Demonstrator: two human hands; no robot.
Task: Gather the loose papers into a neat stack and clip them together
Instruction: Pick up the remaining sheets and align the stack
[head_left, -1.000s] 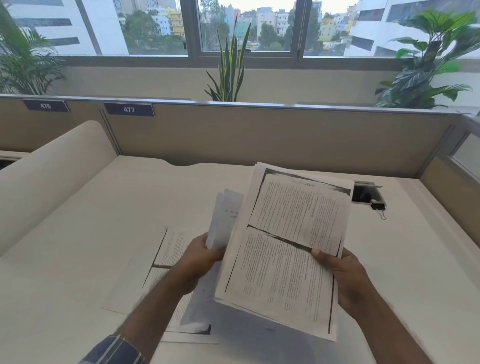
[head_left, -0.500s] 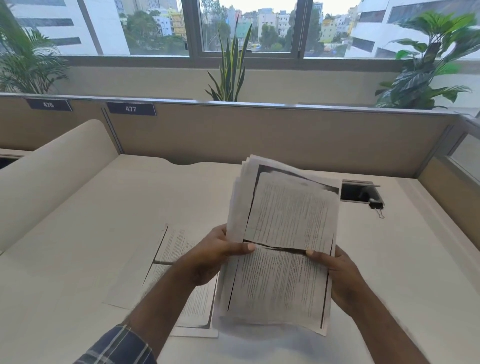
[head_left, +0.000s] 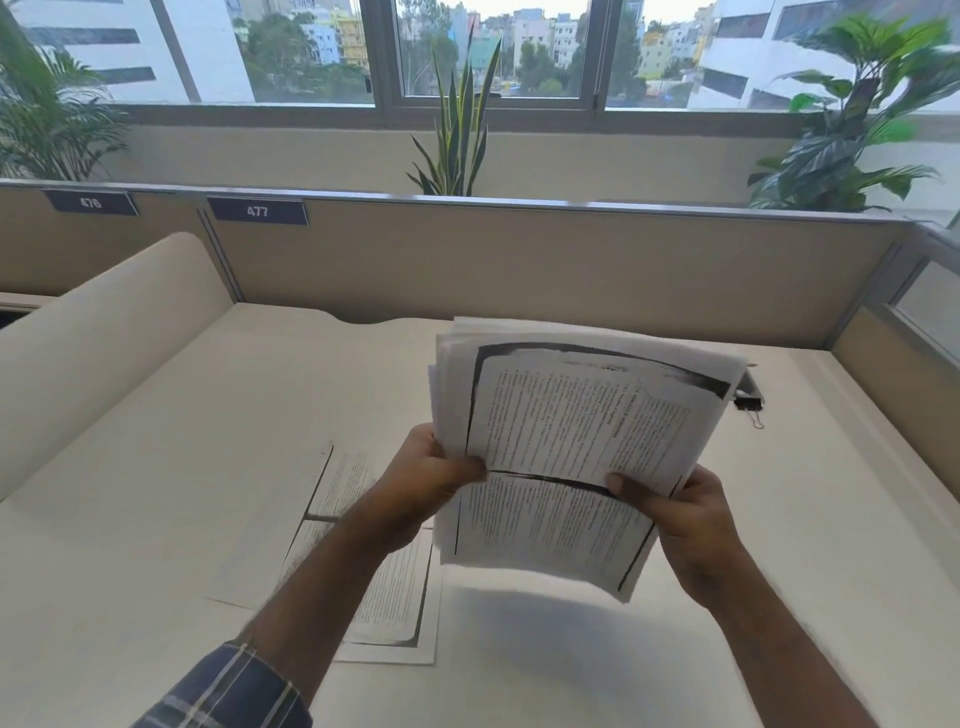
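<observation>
A stack of printed photocopied papers (head_left: 582, 431) is held above the desk, tilted toward me, its sheets slightly fanned at the top left. My left hand (head_left: 431, 478) grips the stack's left edge with the thumb on the front page. My right hand (head_left: 680, 514) holds the right edge, thumb on top. Loose printed sheets (head_left: 363, 561) lie flat on the desk under my left forearm. A black binder clip (head_left: 750, 406) with silver handles rests on the desk behind the stack's right corner, partly hidden.
The cream desk (head_left: 156, 493) is bounded by a tan partition (head_left: 519, 270) at the back and right. A cable cut-out (head_left: 748, 384) sits beside the clip. A rounded cream divider (head_left: 93, 332) rises on the left. Potted plants stand behind the partition.
My left hand brought a separate sheet onto the pile and now grips the stack's left edge. The stack has come together, risen and tilted more upright in both hands.
</observation>
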